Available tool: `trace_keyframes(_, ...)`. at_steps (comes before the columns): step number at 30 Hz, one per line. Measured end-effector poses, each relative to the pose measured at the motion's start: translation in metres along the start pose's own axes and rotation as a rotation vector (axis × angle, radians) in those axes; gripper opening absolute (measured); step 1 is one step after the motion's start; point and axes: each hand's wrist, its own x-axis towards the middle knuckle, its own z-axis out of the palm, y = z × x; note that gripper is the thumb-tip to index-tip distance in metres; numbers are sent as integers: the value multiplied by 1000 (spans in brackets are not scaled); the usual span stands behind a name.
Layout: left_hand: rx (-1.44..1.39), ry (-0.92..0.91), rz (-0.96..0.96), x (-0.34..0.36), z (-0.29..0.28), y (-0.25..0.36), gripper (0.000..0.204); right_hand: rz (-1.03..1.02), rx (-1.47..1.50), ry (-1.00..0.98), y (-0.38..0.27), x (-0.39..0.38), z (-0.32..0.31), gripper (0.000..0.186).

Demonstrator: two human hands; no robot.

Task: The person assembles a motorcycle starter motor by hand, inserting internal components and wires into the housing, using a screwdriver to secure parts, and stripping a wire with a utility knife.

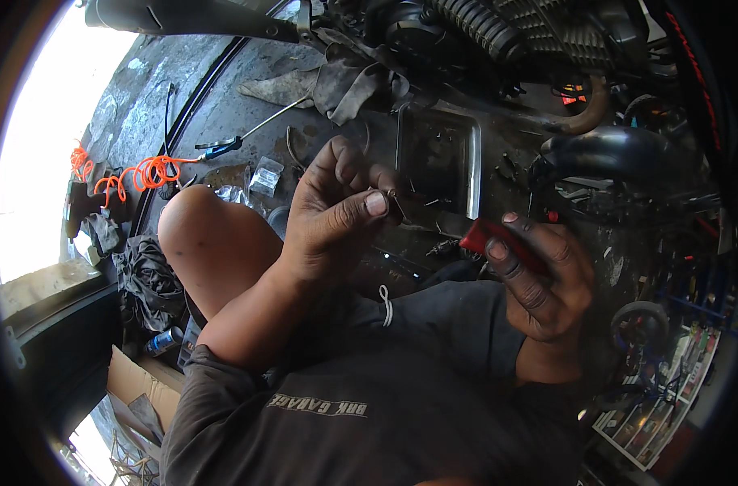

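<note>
My left hand point(332, 206) is raised in front of me, thumb and fingertips pressed together on a tiny thin piece point(395, 196) too small to name. To its right, my right hand point(547, 271) grips a red handle point(484, 235) between thumb and fingers, with its end pointing toward my left hand. A dim greyish strip runs from that end toward the left fingertips; whether it belongs to the handle, I cannot tell. Both hands are apart from each other, and their fingers are dark with grime. Beyond them lies a dark rectangular tray point(476, 166) with a metal rim.
Motorcycle engine parts point(482, 36) and a curved exhaust pipe point(595, 109) fill the far side. A grey rag point(353, 85) lies beside a blue air gun point(221, 148) with an orange coiled hose point(154, 172). A tool rack point(668, 397) stands at right; a cardboard box point(142, 385) sits lower left.
</note>
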Motion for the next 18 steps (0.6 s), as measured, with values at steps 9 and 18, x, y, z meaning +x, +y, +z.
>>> trace_keyframes(9,390,-84,165,2,-2,19,48,3,47,-38,5,-1,-4,55)
trace_keyframes(18,646,-253,292,-1,-10,32,39,492,863,-223,-5,-10,7,46)
